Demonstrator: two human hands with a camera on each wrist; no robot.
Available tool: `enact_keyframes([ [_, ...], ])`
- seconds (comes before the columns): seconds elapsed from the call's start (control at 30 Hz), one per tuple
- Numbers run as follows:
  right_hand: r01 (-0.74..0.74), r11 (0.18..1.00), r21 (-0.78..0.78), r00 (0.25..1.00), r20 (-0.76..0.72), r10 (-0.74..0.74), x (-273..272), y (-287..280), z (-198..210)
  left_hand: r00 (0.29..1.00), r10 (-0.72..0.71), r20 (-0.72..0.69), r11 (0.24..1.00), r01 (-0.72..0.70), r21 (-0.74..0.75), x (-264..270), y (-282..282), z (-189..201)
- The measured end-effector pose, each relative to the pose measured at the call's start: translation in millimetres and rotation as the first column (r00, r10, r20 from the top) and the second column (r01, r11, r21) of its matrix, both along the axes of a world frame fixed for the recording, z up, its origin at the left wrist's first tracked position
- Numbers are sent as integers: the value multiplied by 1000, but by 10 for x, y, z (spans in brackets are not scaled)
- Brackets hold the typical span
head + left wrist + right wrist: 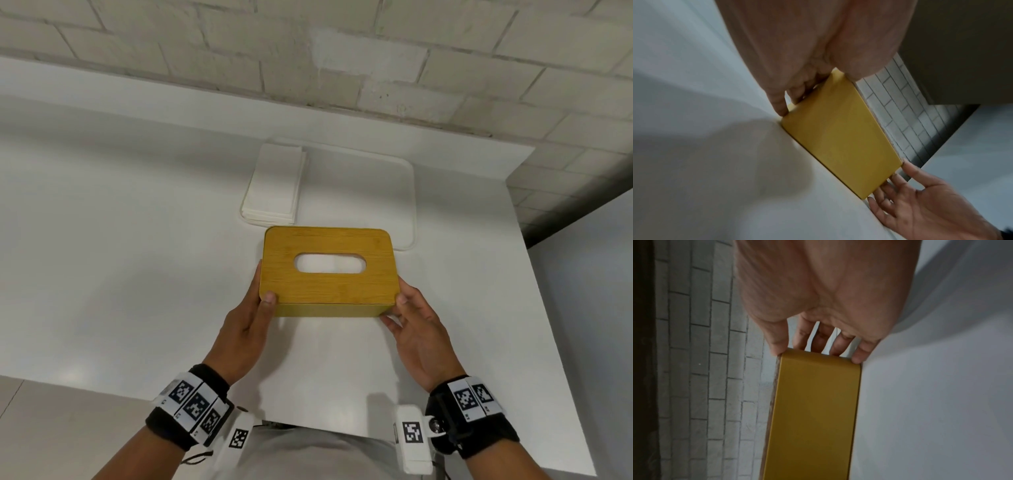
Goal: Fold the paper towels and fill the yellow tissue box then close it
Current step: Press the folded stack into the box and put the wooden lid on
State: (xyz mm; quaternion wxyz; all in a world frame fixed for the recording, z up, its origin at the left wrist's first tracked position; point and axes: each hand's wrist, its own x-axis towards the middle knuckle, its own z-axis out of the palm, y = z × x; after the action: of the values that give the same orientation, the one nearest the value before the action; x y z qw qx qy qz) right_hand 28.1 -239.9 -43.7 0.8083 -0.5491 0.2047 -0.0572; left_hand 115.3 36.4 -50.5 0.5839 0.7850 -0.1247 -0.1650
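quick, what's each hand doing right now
Left hand: grips the left end of the yellow tissue box, thumb on the lid.
Right hand: grips the box's right end, fingertips on its side.

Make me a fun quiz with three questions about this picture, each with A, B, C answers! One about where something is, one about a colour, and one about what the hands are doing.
1. Where is the stack of paper towels?
A. Inside the box
B. On the white tray behind the box
C. On the floor

2. What colour are the sides of the tissue box?
A. Yellow
B. Blue
C. Red

3. What are the two hands doing?
A. Folding a towel
B. Resting flat on the table
C. Holding the box at its two ends

Answers:
1. B, the stack lies on the tray's left part, beyond the box.
2. A, both wrist views show yellow walls under a wooden lid.
3. C, the left hand and right hand each grip one end.
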Motion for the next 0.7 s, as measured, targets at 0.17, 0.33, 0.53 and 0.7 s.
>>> enact_keyframes([
  [0.17,79,995,-63,997,-17,-80,12,75,72,998,59,-2,998,-59,-15,5,-54,-28],
  [0.33,92,973,-213,994,-42,-103,-6,163,75,998,65,11,998,-65,2,2,-76,-15],
  [0.53,-6,922,-388,996,-87,-30,73,-31,262,997,-61,-38,994,58,-94,130,25,128],
  [0.7,-88,677,-730,996,-60,65,263,-133,335,997,-17,-80,994,9,-105,484,42,279],
])
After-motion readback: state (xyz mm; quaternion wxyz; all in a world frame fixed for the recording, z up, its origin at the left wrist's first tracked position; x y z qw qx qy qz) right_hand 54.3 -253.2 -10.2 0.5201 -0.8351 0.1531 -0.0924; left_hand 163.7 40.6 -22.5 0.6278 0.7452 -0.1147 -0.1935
